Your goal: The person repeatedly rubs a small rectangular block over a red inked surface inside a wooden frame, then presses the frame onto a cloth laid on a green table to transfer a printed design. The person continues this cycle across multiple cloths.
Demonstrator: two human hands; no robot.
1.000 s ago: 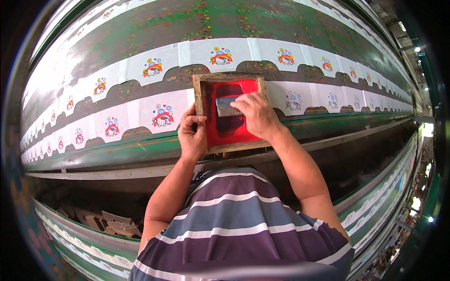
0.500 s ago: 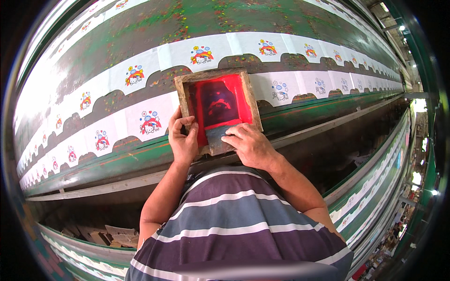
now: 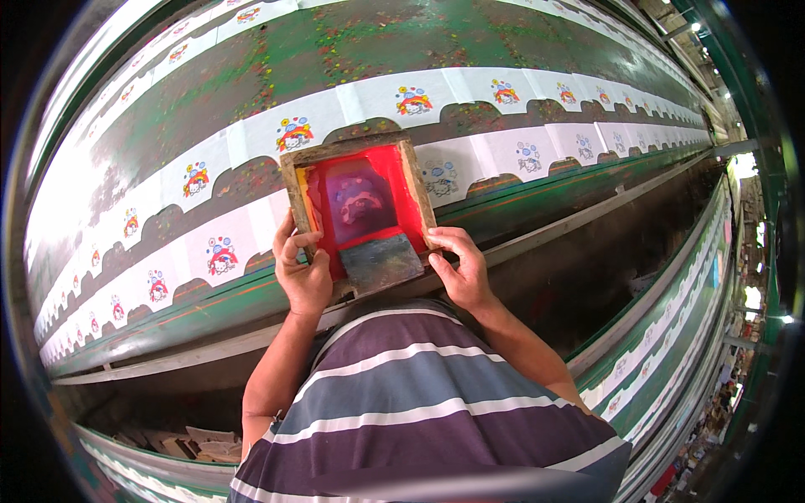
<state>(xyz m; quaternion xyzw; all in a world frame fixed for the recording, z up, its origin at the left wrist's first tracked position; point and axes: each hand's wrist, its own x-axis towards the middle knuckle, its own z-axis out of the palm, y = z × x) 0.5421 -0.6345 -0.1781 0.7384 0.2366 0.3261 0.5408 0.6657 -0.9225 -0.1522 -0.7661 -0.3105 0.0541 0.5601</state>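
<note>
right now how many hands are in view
2: the left hand at the left side of the frame, the right hand at its lower right. No others show.

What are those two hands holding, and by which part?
A wooden-framed printing screen: the left hand grips its left side, the right hand its right side, both toward the wearer's end.

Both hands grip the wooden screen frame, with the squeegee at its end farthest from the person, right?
Not farthest: the head view shows the squeegee at the near end. The left hand and right hand do grip the wooden screen frame.
</note>
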